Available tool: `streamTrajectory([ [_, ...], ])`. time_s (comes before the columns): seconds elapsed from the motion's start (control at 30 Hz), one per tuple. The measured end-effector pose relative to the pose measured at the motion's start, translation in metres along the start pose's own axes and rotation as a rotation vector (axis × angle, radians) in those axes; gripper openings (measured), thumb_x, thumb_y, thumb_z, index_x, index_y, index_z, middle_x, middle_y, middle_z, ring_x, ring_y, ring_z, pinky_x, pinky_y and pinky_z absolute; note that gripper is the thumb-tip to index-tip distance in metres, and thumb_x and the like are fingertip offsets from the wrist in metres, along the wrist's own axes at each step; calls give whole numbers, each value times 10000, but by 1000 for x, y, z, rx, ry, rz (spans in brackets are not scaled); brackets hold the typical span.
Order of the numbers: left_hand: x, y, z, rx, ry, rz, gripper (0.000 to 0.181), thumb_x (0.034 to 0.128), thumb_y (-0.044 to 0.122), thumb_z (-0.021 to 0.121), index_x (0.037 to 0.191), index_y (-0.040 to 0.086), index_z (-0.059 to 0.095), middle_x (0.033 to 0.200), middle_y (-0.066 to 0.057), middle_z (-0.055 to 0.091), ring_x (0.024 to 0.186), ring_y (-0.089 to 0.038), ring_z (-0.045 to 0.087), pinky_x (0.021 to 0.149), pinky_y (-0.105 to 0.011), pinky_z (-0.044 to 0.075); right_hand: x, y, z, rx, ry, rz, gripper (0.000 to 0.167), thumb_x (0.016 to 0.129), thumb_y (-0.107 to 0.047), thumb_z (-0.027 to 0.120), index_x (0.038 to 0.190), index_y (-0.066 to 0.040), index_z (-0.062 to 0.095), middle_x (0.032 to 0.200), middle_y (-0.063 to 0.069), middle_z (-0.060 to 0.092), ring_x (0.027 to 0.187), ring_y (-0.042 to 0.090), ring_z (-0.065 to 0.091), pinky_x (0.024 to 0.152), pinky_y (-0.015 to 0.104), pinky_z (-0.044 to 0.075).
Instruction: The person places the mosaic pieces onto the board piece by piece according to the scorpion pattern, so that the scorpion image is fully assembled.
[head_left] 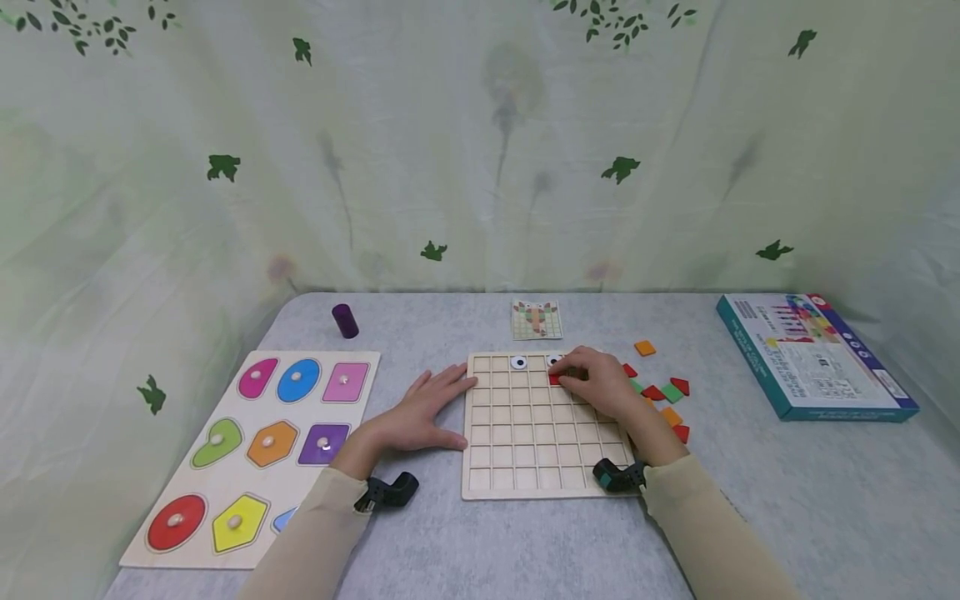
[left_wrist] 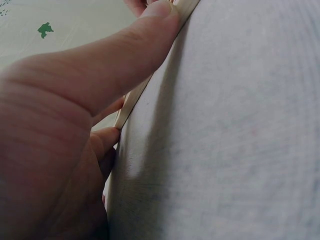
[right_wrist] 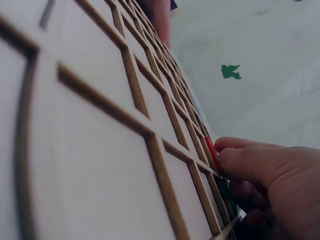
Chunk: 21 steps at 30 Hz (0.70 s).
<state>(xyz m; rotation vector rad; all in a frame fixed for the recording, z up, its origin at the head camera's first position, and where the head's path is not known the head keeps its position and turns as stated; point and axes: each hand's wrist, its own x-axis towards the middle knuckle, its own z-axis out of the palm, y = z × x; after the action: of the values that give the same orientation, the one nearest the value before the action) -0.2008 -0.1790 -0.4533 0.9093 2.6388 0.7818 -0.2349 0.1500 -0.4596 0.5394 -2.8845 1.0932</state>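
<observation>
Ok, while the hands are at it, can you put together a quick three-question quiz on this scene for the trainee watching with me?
1. What colour is the small piece touched by the right hand? A) blue B) red C) purple
2. True or false: the left hand touches the left edge of the grid board.
3. Where does the pattern card lie relative to the grid board?

Key:
1. B
2. True
3. Off the board, beyond its far edge
</observation>
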Motion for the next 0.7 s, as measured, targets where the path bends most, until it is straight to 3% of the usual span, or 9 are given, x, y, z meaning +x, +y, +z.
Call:
streamTrajectory([
  [0.23,0,0,0,5,1,3,945,816,412,799,1570,114,314,1686,-136,147,1563,-342,132,1251,-598,9,-1,-4,-9,67,-52,116,161,982,-221,637,1086,-224,760,1228,47,703,1108,243,630,936,426,547],
  [0.33,0,1,-1,2,2,5,942,817,406,799,1569,110,315,1685,-142,149,1562,-345,134,1250,-601,9,-1,-5,-13,84,-84,161,184,993,-234,615,1106,-223,760,1268,67,691,1079,243,621,893,392,546],
  [0.5,0,2,-1,12,1,6,940,816,405,799,1566,101,320,1681,-150,157,1559,-349,143,1249,-605,18,0,-3,-19,106,-122,160,201,1004,-218,595,1118,-203,759,1204,69,717,959,202,614,795,304,517],
  [0.7,0,1,-1,17,2,6,940,817,409,798,1567,105,319,1682,-147,155,1560,-352,140,1250,-603,21,-1,0,-31,184,-109,152,219,1017,-249,578,1148,-186,743,1121,56,732,898,220,624,720,312,529],
])
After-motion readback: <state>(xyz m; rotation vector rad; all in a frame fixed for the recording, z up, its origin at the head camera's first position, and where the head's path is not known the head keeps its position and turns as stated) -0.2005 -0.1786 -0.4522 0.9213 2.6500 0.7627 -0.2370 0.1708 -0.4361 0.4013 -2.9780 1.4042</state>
